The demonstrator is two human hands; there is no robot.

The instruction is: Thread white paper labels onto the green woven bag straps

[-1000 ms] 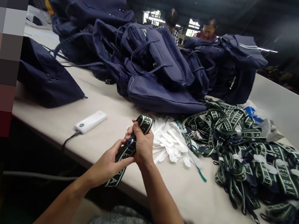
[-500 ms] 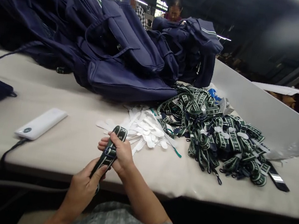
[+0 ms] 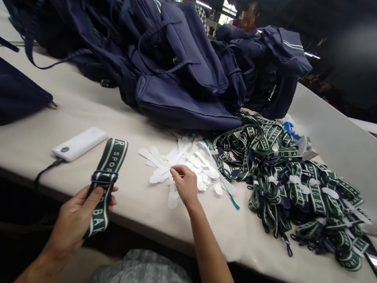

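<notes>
My left hand (image 3: 76, 217) is wrapped round a folded green strap (image 3: 110, 163) with white lettering and a dark slider, held upright at the table's front edge. My right hand (image 3: 185, 182) is over the pile of white paper tags (image 3: 195, 156), its thumb and fingertips pinched together at the pile's near side. Whatever is between those fingertips is too small to make out. Right of the tags lies a heap of bundled green straps (image 3: 285, 179), several with white tags round them.
Navy bags (image 3: 183, 105) are piled along the back of the table. A white power bank (image 3: 80, 143) with a black cable lies at the left, near another navy bag (image 3: 1, 90). A grey panel (image 3: 345, 160) stands at the right. Two people are behind the bags.
My right hand has let go of the strap and moved right to the white tags. My left hand has shifted left with the strap, which now stands more upright. The view has turned slightly.
</notes>
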